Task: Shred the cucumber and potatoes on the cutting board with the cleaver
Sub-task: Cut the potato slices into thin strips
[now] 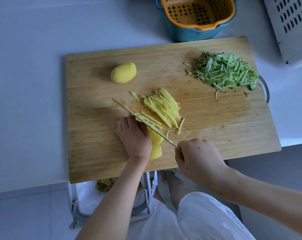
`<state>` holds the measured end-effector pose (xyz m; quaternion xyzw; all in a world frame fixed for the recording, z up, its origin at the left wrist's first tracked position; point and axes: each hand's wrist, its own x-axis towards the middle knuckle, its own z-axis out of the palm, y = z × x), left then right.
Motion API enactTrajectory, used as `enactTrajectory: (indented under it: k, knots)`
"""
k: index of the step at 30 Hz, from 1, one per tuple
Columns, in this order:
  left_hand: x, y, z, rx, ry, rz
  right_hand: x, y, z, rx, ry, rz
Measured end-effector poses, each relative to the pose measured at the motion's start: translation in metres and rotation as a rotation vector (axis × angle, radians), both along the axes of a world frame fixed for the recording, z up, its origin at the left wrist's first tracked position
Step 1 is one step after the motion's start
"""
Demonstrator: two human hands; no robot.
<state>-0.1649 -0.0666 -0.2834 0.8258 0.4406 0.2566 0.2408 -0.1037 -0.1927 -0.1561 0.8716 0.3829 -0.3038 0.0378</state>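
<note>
Right grip (pixel 197 158) holding cleaver (pixel 143 122), probably wrapping hidden handle. Left grip (pixel 134 137) curling over, pressing sliced potato (pixel 156 144) on cutting board (pixel 216 127), front-centre; potato lying just left of diagonal blade, left grip nearer.

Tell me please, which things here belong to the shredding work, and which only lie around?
In use: cutting board, cleaver in the right hand, sliced potato under the left hand, potato shreds, whole potato, cucumber shreds.
Lying about: orange colander in a blue bowl, perforated metal box, bin below the counter.
</note>
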Motion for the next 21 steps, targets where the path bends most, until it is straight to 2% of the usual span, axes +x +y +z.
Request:
enactTrajectory:
  k: [6,12,18,21]
  knots:
    - [0.001,0.0,0.002,0.003,-0.02,0.006,0.005,0.032,-0.018,0.068,0.016,0.013]
    - [0.0,0.0,-0.001,-0.011,-0.022,0.012,-0.001,0.005,-0.004,-0.001,0.013,0.011]
    - [0.001,-0.001,0.003,-0.001,-0.037,0.012,0.005,0.024,-0.012,0.078,0.013,-0.004]
    - [0.0,0.0,0.001,-0.002,-0.033,0.014,0.001,0.002,0.0,0.015,0.013,0.006]
